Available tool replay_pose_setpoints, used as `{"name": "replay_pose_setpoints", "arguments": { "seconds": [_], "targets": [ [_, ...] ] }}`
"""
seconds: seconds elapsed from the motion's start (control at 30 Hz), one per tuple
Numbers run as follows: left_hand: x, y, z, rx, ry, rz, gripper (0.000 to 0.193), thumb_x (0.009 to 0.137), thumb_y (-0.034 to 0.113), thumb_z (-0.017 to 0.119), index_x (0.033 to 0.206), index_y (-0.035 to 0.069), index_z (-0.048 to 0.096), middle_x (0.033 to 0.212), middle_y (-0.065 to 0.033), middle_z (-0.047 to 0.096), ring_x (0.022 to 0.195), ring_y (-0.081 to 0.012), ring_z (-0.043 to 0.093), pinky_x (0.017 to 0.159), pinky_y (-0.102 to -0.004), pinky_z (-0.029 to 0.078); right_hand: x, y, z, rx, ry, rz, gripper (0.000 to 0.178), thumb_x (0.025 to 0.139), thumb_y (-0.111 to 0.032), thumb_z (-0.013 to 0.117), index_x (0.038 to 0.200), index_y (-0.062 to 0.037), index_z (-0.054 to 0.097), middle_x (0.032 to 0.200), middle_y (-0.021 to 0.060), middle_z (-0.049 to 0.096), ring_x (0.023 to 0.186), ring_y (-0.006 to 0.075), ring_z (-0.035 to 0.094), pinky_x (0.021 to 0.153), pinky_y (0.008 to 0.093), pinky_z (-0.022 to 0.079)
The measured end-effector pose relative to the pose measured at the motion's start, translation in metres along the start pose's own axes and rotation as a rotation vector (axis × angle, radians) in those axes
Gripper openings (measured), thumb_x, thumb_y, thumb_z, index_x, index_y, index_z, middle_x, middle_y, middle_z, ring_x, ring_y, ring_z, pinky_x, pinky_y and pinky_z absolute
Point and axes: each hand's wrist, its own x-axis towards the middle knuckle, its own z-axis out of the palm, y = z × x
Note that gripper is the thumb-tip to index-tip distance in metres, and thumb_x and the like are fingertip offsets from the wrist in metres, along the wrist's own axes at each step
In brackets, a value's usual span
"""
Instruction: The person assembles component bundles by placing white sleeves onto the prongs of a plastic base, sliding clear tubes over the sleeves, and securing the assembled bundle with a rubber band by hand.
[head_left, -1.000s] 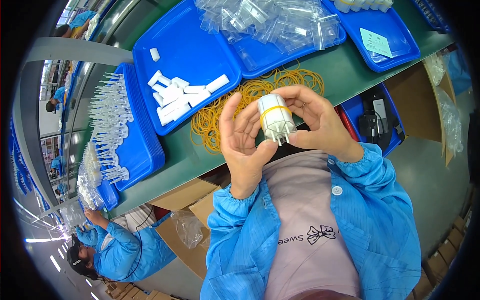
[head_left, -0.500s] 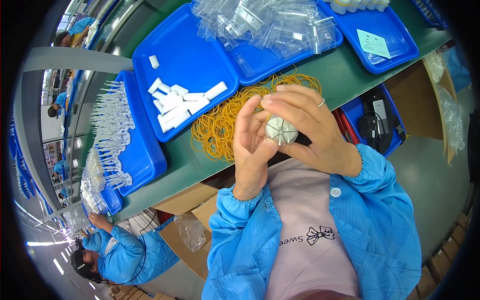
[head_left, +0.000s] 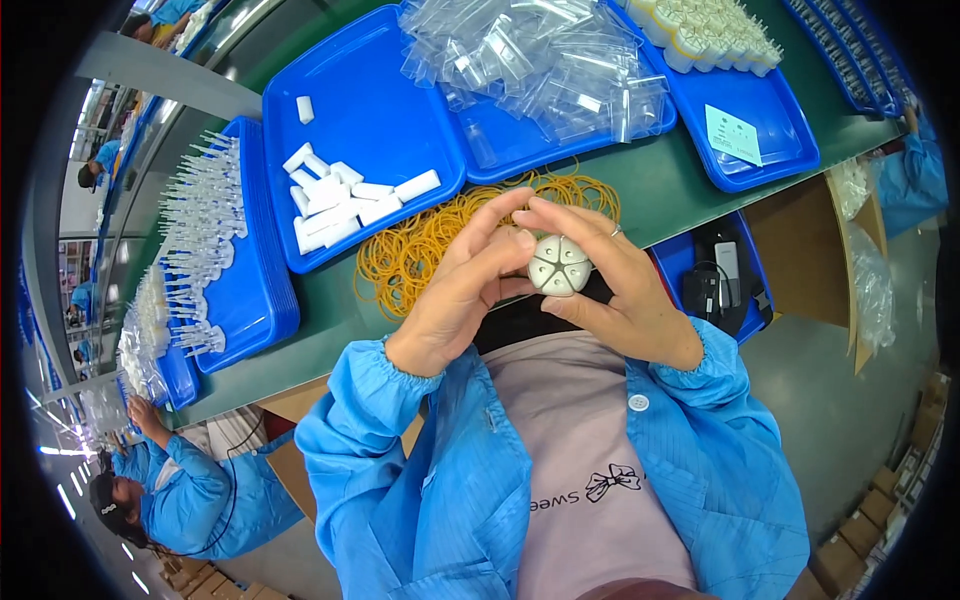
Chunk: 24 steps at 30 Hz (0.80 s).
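On my feed, the left hand [head_left: 462, 287] and right hand [head_left: 637, 287] hold a round white bundle [head_left: 559, 265] between them; beyond it I see yellow rubber bands [head_left: 402, 262] on the green tabletop [head_left: 325, 318], then a blue tray [head_left: 370, 110].

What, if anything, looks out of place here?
The thin yellow rubber bands lie in a tangled heap directly on the green tabletop, uncontained. One short white cylinder also lies apart from the others in the blue plastic tray. Both may be normal; neither looks damaged.
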Motion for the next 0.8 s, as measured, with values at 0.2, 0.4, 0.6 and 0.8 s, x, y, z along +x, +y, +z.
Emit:
{"name": "replay_pose_setpoints", "arguments": {
  "seconds": [0.2,0.4,0.6,0.8],
  "targets": [
    [0.008,-0.005,0.005,0.033,0.062,-0.017,0.063,0.086,0.033,0.061,0.136,0.007,0.034,0.111,-0.0097,0.056,0.098,-0.016,0.058,0.084,-0.0311,0.05,-0.003,0.004,0.001,0.166,0.028,0.104,0.072,0.076,-0.016,0.072,0.137,-0.0005,0.037,0.13,0.0165,0.051,0.119,0.0281,0.05,0.099,0.0358,0.039],
    [0.007,-0.009,0.019,-0.05,0.011,-0.039,0.056,0.091,0.033,0.057,0.134,0.004,0.034,0.114,-0.0115,0.054,0.1,-0.0191,0.06,0.084,-0.0324,0.051,-0.001,0.001,-0.013,-0.077,0.087,0.018,0.062,0.07,-0.022,0.077,0.123,-0.0022,0.053,0.116,0.0149,0.054,0.109,0.0278,0.053,0.092,0.0355,0.043],
    [-0.022,-0.002,0.017,0.114,-0.028,0.018,0.078,0.088,0.055,0.051,0.143,0.005,0.024,0.133,-0.0167,0.045,0.123,-0.0294,0.045,0.103,-0.0434,0.036,0.005,-0.001,-0.073,-0.348,0.258,0.051,0.05,0.06,-0.016,0.081,0.106,-0.0074,0.064,0.096,0.0075,0.053,0.089,0.0217,0.053,0.079,0.0307,0.043],
    [-0.07,0.014,-0.018,0.516,0.434,0.672,0.071,0.089,0.051,0.052,0.134,-0.002,0.037,0.118,-0.0165,0.055,0.106,-0.0259,0.057,0.089,-0.0376,0.047,0.016,0.081,-0.197,-0.365,0.667,0.196,0.037,0.076,-0.015,0.074,0.107,-0.0018,0.058,0.097,0.0055,0.063,0.08,0.0118,0.059,0.072,0.025,0.048]
  ]
}}
